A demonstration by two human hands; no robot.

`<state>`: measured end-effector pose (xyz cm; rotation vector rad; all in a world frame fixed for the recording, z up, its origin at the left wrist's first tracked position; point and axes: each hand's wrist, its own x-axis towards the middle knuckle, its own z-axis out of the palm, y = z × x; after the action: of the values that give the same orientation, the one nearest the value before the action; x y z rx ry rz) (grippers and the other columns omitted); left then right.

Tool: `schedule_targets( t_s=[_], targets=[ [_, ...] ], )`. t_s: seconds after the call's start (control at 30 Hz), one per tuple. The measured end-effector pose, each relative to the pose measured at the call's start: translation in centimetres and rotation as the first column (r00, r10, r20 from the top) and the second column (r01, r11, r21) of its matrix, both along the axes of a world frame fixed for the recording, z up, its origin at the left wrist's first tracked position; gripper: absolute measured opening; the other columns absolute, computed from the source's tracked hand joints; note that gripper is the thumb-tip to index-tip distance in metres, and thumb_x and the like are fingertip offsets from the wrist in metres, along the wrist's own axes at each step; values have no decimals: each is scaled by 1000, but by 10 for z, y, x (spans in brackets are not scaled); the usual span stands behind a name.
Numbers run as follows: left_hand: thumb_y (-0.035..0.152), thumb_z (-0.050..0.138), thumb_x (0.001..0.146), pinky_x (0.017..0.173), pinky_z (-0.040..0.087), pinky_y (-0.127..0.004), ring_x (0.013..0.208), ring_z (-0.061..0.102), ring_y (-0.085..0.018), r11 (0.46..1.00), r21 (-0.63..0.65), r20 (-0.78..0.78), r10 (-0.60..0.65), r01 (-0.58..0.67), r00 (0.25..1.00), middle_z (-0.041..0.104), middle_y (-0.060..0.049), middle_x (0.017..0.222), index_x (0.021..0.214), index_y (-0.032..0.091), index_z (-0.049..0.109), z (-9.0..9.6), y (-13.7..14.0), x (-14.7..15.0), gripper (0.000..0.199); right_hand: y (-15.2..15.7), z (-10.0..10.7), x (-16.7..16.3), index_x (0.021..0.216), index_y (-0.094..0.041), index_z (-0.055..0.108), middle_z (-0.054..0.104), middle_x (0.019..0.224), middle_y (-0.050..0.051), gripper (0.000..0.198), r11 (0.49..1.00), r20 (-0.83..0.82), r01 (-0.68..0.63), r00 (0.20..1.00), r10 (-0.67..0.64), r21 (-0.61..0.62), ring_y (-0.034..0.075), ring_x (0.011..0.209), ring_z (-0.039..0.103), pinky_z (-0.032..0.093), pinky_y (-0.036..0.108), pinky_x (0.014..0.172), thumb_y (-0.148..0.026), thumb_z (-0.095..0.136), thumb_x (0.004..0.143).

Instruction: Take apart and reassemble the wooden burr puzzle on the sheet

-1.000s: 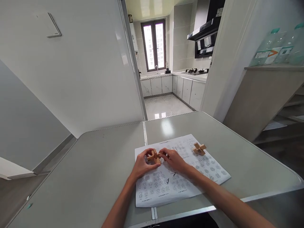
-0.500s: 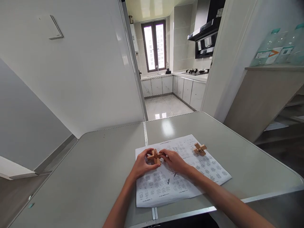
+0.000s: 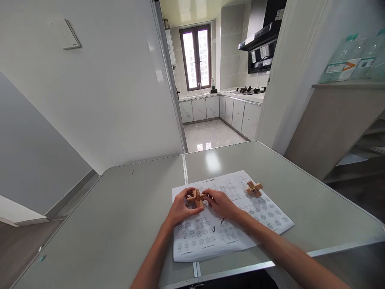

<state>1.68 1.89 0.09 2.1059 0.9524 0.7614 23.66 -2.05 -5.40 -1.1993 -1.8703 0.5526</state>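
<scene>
A small wooden interlocking puzzle [image 3: 197, 198] of crossed light-brown bars is held between my two hands, over a printed sheet. My left hand [image 3: 182, 206] curls around its left side, thumb at the near end and fingers at the far side. With closed fingertips, my right hand [image 3: 218, 201] pinches the bar that sticks out to the right. Beneath both hands lies the white instruction sheet [image 3: 207, 241], printed with rows of small diagrams and some dark pen marks. A second wooden puzzle [image 3: 254, 189], with a dark mark on it, sits on the sheet's right side.
The grey-green table [image 3: 135, 208] has a metal seam [image 3: 195, 269] running through it. A small green bit [image 3: 42, 258] lies near its left edge. Plastic bottles [image 3: 345, 60] stand on a shelf at right. Beyond the table, a doorway opens onto a kitchen.
Both hands keep nearly the same hold on the puzzle. The whole view has shifted very slightly; the second puzzle and the sheet stay in place.
</scene>
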Motion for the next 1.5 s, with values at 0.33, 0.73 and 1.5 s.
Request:
schedule_targets(
  t_s=[0.33,0.73,1.5],
  targets=[
    [39,90,65,94,59,-41,102,69,-25,1000,25,-3,10,-10,1000,72,-6,114,128,21,63,-6,-2,2,71,-2,4,-2,110,-26,57,76,84,0,12,996,-89,-71,994,65,-58,18,67,70,51,31,75,-29,47,105],
    [40,91,65,93,59,-41,98,68,-23,996,87,-21,26,-25,999,73,-5,112,127,23,64,-7,-2,0,70,-2,3,0,117,-26,48,76,97,3,14,986,-117,-129,986,117,-103,18,72,71,50,32,76,-29,39,107],
    [40,89,68,94,60,-40,102,71,-25,1000,10,31,5,-6,999,73,-6,113,126,21,63,-11,-2,4,67,-4,3,1,112,-26,49,69,74,-4,12,990,-97,-74,993,62,-119,18,65,66,47,30,73,-27,40,105]
  ],
)
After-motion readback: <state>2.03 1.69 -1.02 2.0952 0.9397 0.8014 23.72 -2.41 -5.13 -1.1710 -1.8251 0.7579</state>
